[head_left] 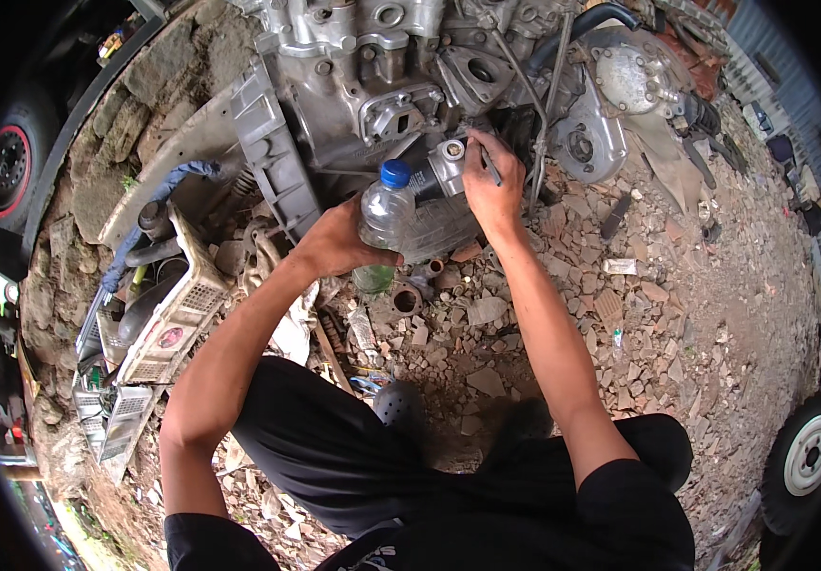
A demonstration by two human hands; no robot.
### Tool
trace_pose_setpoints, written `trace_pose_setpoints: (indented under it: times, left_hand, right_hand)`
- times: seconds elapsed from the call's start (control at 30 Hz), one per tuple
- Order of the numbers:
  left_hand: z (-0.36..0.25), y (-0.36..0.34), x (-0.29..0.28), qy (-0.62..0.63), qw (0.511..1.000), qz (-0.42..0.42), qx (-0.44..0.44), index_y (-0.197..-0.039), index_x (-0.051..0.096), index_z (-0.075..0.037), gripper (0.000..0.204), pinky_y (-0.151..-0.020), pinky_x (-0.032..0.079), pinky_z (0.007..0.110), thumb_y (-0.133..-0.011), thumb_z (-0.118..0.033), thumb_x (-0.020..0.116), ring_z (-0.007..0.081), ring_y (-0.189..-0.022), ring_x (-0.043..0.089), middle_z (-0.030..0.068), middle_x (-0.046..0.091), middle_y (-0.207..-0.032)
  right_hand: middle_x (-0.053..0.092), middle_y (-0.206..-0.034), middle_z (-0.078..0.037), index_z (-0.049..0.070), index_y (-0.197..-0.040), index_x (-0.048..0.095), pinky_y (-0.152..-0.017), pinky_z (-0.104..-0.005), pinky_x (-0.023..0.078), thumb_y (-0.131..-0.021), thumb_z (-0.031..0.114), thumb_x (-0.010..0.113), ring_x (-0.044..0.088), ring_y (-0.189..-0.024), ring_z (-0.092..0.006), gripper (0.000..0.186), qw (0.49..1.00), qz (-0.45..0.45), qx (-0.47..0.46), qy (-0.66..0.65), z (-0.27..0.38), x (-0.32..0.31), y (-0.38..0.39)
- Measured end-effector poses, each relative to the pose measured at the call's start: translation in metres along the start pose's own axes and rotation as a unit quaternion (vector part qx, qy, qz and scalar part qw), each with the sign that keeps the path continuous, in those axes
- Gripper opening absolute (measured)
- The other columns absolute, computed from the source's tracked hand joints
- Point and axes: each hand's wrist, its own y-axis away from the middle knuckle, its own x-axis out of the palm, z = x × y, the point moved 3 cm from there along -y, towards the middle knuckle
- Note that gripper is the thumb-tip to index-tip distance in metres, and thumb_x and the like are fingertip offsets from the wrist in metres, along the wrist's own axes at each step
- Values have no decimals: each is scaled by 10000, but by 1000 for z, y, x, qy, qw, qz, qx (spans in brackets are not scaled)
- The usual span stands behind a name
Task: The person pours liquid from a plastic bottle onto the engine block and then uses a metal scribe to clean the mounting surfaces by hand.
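My left hand point(334, 238) is closed around a clear plastic bottle point(389, 211) with a blue cap, held upright in front of an engine. Greenish colour shows at the bottle's lower part, below my fingers. Just right of it is a ribbed, see-through plastic surface point(441, 230), partly covered by the bottle. My right hand point(494, 186) pinches a thin dark stick-like tool point(491, 167) beside a silver cylindrical fitting point(450, 160) on the engine. The tool's working end is hidden among the fingers and metal parts. Above both hands rises the grey metal engine block point(334, 119).
A silver round housing point(601, 143) stands at the right of the engine. At the left, a white perforated plastic crate point(177, 295) holds hoses and parts. Broken stone and rubble point(639, 305) cover the ground. Wheels stand at the far left point(9, 171) and lower right point(813, 455).
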Motion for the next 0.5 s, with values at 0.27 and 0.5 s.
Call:
trace_pose_setpoints:
  times: [0.27, 0.5]
  left_hand:
    - [1, 3, -2, -21, 1000, 6, -16, -1421, 466, -21, 1000, -1132, 418, 384, -623, -400, 935, 327, -1242, 593, 197, 634, -1316]
    - [18, -3, 1, -32, 999, 12, -7, -1407, 455, 15, 1004, -1118, 434, 380, -631, -412, 929, 333, -1216, 610, 217, 641, -1297]
  right_hand:
    - [737, -927, -174, -7, -997, 693, -775, -360, 542, -895, 84, 655, 737, -874, -299, 142, 1000, -2, 18, 22, -12, 10, -9]
    - [728, -893, -210, 50, -941, 716, -760, -440, 567, -844, 114, 683, 711, -857, -399, 121, 995, -47, -42, 78, -8, 18, -18]
